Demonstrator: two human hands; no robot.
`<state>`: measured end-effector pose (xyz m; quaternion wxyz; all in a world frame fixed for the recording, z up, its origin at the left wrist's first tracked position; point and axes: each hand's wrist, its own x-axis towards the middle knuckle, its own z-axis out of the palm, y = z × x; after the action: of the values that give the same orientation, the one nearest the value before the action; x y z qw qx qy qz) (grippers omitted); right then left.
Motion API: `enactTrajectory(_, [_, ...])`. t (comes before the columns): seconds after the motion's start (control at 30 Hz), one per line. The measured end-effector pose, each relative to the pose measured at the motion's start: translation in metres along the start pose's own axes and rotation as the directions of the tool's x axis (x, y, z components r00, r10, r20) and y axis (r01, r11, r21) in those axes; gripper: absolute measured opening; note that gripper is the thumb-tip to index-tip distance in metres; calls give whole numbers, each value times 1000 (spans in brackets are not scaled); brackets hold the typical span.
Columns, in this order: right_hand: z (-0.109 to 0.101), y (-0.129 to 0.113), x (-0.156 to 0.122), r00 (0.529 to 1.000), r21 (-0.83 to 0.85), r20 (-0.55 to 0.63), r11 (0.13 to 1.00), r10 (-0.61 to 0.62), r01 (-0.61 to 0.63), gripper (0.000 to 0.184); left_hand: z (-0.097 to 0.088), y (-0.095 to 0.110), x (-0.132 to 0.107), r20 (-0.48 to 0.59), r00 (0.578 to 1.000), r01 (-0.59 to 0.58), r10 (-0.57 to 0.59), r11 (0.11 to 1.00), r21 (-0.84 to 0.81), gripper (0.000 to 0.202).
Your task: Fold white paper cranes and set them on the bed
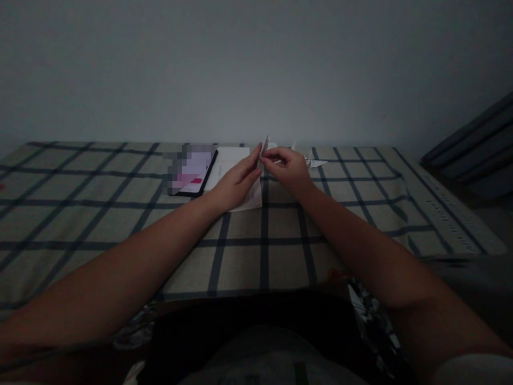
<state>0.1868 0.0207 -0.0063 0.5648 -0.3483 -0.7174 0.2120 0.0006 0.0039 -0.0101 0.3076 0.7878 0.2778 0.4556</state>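
A small piece of folded white paper [264,145] stands up between my two hands over the checked cloth. My left hand [237,181] has its fingers stretched toward the paper, the fingertips pressed on its left side. My right hand [288,167] is curled, pinching the same paper from the right. Under my left hand lies a flat white sheet [253,199]. The light is dim, so the paper's folds are hard to make out.
A phone with a lit screen [188,172] lies left of my hands, next to a stack of white paper [229,160]. Folded white paper figures [315,160] sit just right of my right hand. The checked cloth [120,214] covers the surface; a wall rises behind.
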Motion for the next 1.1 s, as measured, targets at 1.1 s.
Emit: enactTrajectory(1.1, [0,-10,-2,934,-328,134,875,-331,358,13,5,16,-3,-437,880,221,-186,975,31,36])
